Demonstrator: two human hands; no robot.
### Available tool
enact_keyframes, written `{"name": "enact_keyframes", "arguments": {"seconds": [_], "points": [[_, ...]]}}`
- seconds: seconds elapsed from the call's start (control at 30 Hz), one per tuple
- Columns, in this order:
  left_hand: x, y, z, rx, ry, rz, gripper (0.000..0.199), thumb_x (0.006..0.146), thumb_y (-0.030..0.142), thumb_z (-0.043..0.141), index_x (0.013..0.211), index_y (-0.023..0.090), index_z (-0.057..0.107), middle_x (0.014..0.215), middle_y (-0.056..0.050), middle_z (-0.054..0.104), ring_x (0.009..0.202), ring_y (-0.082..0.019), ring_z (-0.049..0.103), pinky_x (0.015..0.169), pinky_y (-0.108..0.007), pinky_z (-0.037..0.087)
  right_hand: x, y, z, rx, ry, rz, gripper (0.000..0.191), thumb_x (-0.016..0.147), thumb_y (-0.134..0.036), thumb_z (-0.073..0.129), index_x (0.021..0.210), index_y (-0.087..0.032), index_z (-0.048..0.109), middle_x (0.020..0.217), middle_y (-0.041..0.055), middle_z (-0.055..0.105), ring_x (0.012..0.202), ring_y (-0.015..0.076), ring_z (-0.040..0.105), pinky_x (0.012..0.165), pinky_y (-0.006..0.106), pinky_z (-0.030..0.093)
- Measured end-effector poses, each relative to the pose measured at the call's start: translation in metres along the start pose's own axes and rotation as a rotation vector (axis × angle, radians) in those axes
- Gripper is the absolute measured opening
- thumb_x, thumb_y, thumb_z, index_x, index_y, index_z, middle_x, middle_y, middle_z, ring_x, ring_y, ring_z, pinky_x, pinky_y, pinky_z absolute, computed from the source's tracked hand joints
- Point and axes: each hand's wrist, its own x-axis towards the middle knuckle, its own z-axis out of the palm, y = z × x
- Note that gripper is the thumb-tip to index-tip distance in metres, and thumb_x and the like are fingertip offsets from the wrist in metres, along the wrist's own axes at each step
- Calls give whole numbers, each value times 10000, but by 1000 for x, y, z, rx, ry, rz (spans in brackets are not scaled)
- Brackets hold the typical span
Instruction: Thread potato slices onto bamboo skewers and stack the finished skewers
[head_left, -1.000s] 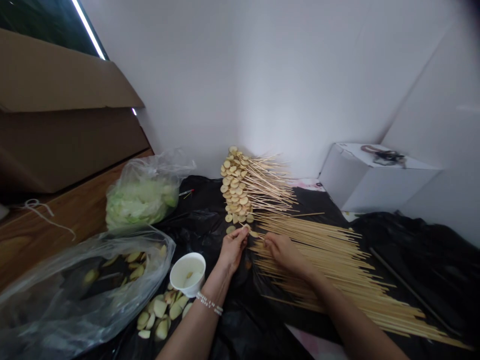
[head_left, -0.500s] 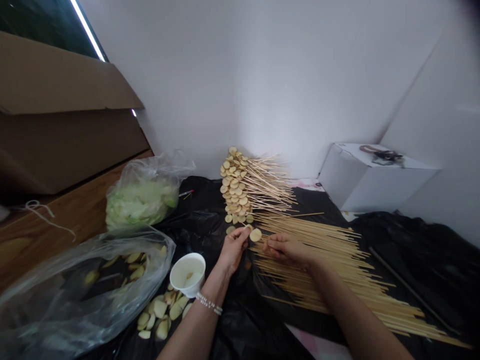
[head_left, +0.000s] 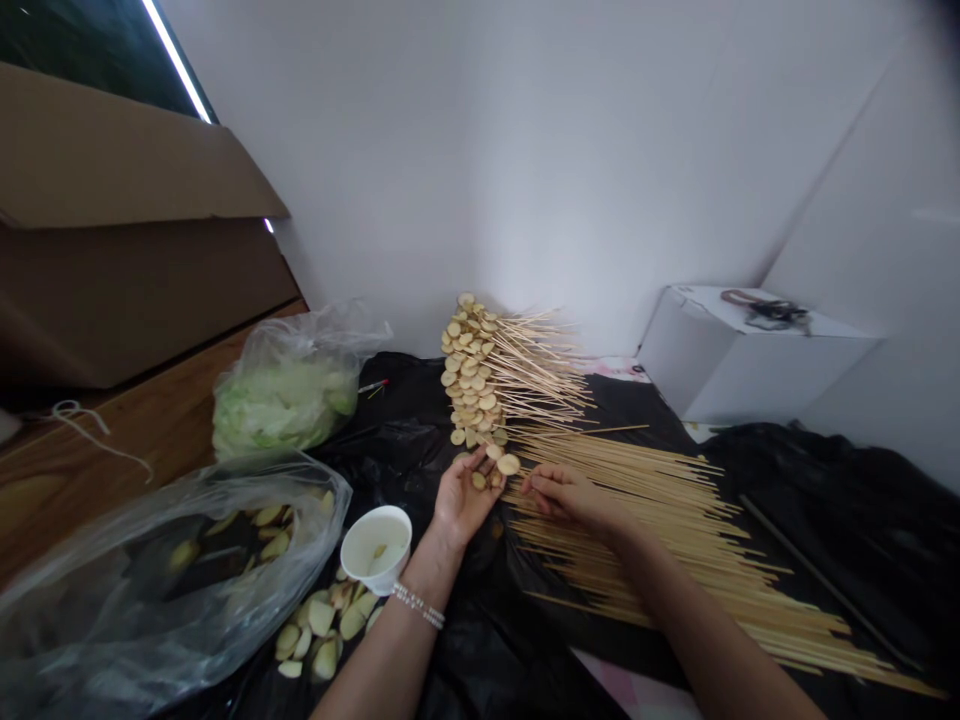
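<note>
My left hand [head_left: 461, 508] is turned palm up, its fingers curled around a few loose potato slices [head_left: 479, 481]. Just beyond its fingertips, a round potato slice [head_left: 508, 465] sits on a thin skewer that is hard to see. My right hand [head_left: 564, 492] is closed in a pinch close by on the right, seemingly on that skewer's shaft. Beneath it spreads a wide layer of bare bamboo skewers [head_left: 645, 540]. Behind both hands lies a stack of skewered potato slices [head_left: 471, 370], sticks pointing right.
A white tub [head_left: 375, 580] stands by my left wrist, beside loose slices [head_left: 321, 617]. An open plastic bag [head_left: 225, 620] holds more slices; another bag [head_left: 289, 400] holds pale green pieces. Black plastic sheeting [head_left: 465, 630] covers the surface. A white box [head_left: 750, 360] is at right.
My left hand has rolled palm up and opened somewhat, showing slices inside it. The skewered slice has shifted slightly left and up. My right hand has moved a little left.
</note>
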Motion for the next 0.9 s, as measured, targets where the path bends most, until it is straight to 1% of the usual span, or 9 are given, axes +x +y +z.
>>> {"name": "enact_keyframes", "arguments": {"seconds": [0.1,0.2,0.3,0.47,0.63,0.7,0.77,0.83,0.9], "points": [[0,1,-3,-39,-58,-32,352,625,80,522,935,128,681,1029,-136,663,957,-219,612,790,-340,517,0,0,0,7,-1,-20,367,747,-520,589,821,-161,600,472,-81,457,366,41,268,394,201,140],[1,-2,-6,-6,-82,-17,584,484,-33,448,996,134,673,1056,-115,659,1025,-213,602,847,-325,507,-2,-4,-1,6,19,-7,368,744,-515,589,833,-158,591,479,-83,464,360,36,259,389,199,129],[4,-6,-8,65,-63,19,667,442,-86,396,997,158,674,1065,-88,664,1089,-196,589,919,-314,488,-6,-10,-1,16,31,7,359,740,-505,590,842,-161,584,482,-86,461,354,32,253,384,197,116],[7,-10,-7,113,-28,60,563,559,-134,440,979,153,683,1077,-84,668,1097,-180,596,958,-293,483,-6,-11,-3,19,34,9,365,733,-511,590,845,-164,580,487,-86,464,346,29,260,374,196,116],[7,-10,0,74,68,119,299,722,-94,529,891,95,688,962,-101,693,927,-146,659,892,-240,523,-5,-9,-4,10,46,-7,398,729,-536,596,852,-158,585,489,-82,475,345,24,260,375,197,109],[6,-10,2,60,105,149,219,805,-35,517,873,91,683,897,-88,697,846,-124,670,831,-220,548,-6,-10,-4,5,61,1,416,726,-551,603,856,-157,585,484,-85,466,348,23,258,377,195,105],[6,-10,3,62,143,145,194,856,13,498,859,87,678,824,-77,691,751,-100,670,716,-166,560,-7,-11,-3,4,72,13,431,717,-561,616,868,-159,582,475,-90,454,350,24,256,379,194,102],[7,-9,2,74,172,126,180,866,30,504,850,82,675,744,-66,674,626,-69,643,564,-101,525,-7,-12,-3,2,74,24,439,704,-564,630,878,-166,574,470,-95,448,348,26,254,379,194,103],[8,-9,0,77,196,134,161,847,15,530,808,89,668,707,-55,661,548,-45,606,483,-73,479,-7,-12,-3,-7,74,25,440,695,-568,635,878,-174,560,471,-96,452,346,27,252,379,195,109]]}}
